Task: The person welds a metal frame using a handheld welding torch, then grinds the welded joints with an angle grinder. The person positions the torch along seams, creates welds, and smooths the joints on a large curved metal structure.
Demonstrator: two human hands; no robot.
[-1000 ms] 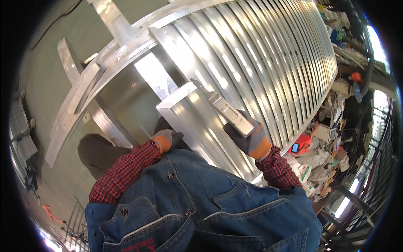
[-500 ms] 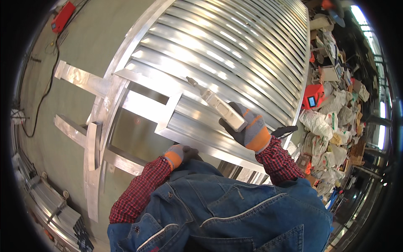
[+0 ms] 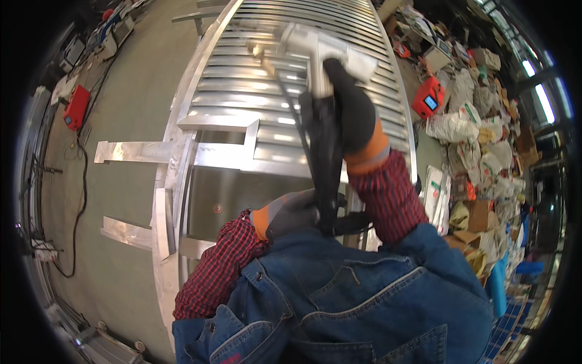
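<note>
While the left hand (image 3: pixel 297 212), gloved and curled loosely at the chest, touches the black cord (image 3: pixel 324 164), the right hand (image 3: pixel 351 115) is clenched around a blurred pale power tool (image 3: pixel 315 45) raised over the slatted metal gate (image 3: pixel 273 103) lying flat on the floor. No tool tip meets the slats, so the work on them looks paused or unfinished. Loose metal strips (image 3: pixel 130 151) lie beside the frame, a red box (image 3: pixel 429 97) beyond.

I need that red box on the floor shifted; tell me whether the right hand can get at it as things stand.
Probably not. The right hand is closed on a grey tool raised over the slatted metal panel, and the red box sits apart on the floor beyond the panel's edge.
</note>
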